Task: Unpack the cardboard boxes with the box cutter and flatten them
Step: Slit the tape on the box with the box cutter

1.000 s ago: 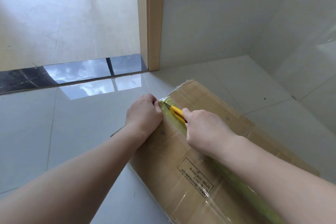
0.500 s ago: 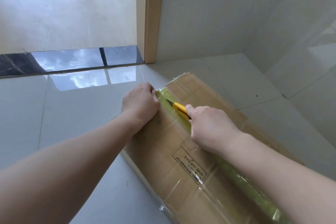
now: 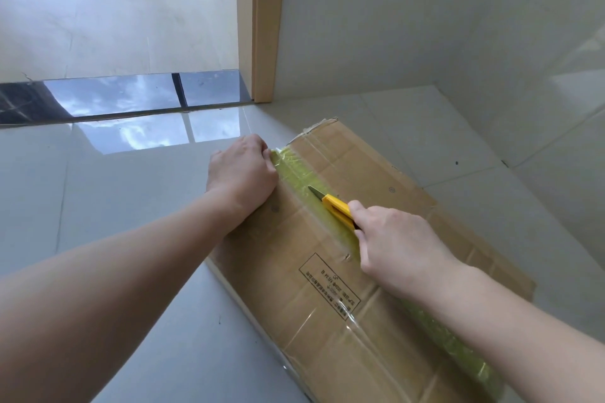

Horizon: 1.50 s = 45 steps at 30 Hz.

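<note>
The cardboard box [image 3: 343,271] lies flat on the tiled floor [image 3: 131,206], just in front of the door frame [image 3: 265,23]. At the box's far left corner the left hand [image 3: 244,173] presses down, fingers curled over the edge. Right of it, green tape [image 3: 294,170] runs along the box's middle seam (glossy, wrinkled). The right hand [image 3: 396,242] grips the yellow box cutter [image 3: 335,206], blade on the tape.
</note>
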{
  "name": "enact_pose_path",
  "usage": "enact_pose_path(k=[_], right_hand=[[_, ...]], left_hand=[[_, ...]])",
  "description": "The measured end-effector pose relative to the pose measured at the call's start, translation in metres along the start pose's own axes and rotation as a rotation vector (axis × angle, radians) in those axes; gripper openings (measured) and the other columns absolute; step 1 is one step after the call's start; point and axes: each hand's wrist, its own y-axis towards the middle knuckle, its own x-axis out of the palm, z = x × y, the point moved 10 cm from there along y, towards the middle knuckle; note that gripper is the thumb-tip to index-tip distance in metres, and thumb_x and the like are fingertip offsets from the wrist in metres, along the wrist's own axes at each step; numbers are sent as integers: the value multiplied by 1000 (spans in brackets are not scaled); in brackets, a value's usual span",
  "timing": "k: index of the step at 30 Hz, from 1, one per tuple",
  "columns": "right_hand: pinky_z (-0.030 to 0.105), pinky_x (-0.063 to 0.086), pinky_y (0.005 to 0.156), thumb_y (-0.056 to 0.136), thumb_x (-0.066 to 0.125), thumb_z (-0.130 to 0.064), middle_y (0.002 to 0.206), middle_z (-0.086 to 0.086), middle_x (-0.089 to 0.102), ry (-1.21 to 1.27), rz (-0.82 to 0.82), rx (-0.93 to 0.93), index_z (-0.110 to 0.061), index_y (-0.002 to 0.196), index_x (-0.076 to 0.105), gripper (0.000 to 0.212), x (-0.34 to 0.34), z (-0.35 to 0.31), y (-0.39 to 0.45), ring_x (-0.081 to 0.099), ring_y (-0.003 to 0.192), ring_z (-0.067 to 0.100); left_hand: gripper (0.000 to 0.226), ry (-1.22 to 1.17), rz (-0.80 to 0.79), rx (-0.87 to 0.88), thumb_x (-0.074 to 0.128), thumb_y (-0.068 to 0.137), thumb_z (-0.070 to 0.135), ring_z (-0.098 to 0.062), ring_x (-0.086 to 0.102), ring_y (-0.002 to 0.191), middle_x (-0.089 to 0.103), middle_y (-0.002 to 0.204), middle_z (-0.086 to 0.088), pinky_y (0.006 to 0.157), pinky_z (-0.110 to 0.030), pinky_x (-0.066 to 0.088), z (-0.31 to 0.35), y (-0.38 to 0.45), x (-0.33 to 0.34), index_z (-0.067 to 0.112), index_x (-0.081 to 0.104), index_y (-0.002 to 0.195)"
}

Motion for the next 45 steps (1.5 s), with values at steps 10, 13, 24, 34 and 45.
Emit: enact_pose_path(k=[10,13,24,34,45], right_hand=[[27,28,60,93,41,-24,90,-6,44,-17,10,0,-24,144,25,53,4,6,-13,57,87,20],[27,31,61,95,39,-25,101,-8,51,-37,-17,7,-26,146,23,53,11,15,-37,59,89,20],[32,44,66,99,32,-31,95,-7,48,-43,-36,54,-28,145,23,48,13,22,-47,59,86,21],[28,30,59,94,41,-19,88,-4,40,-42,-61,63,-24,141,28,49,12,17,-46,55,83,23],[31,32,60,93,39,-18,102,0,56,27,-38,58,-25,141,30,49,20,38,-78,59,91,27]], left_hand=[[19,6,5,2,36,95,28,-27,53,94,60,104,-6,85,-36,32,-1,-1,-1,19,54,97],[18,3,10,12,37,95,27,-24,49,86,60,102,-5,83,-36,31,-1,-1,-1,20,53,96],[39,60,-218,819,47,65,3,-25,52,97,61,101,-4,86,-34,35,94,-52,14,14,67,97],[27,73,-326,789,54,69,2,-21,51,93,60,92,3,78,-29,34,103,-53,39,17,67,88],[24,311,-367,783,57,73,13,-19,47,97,54,99,4,74,-26,32,109,-68,50,20,63,95]])
